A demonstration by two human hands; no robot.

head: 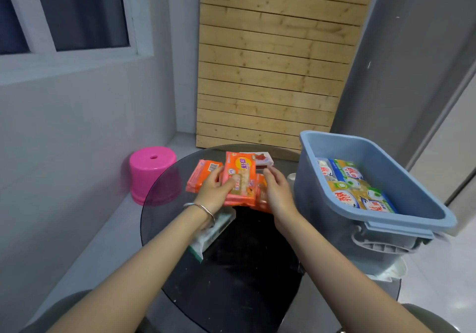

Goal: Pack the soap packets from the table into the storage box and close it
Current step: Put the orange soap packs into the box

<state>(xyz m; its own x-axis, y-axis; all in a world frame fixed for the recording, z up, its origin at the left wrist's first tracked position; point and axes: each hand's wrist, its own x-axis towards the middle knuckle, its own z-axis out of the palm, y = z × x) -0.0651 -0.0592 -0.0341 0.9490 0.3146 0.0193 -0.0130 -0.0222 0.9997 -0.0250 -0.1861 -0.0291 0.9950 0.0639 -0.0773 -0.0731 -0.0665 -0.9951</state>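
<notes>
A pink plastic stool (153, 175) with a small hole in its top stands on the pale floor (98, 234), close to the grey wall beneath a white-framed window (77, 13) with dark panes. A tall panel of pale wooden slats (273, 64) stands upright in the corner behind.

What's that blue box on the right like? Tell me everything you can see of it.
The storage box is a pale blue plastic tub, rectangular with a rolled rim, standing upright and lidless on the right side of the glass table. A grey handle sits on its near end. Green-and-yellow soap packets lie flat inside.
</notes>
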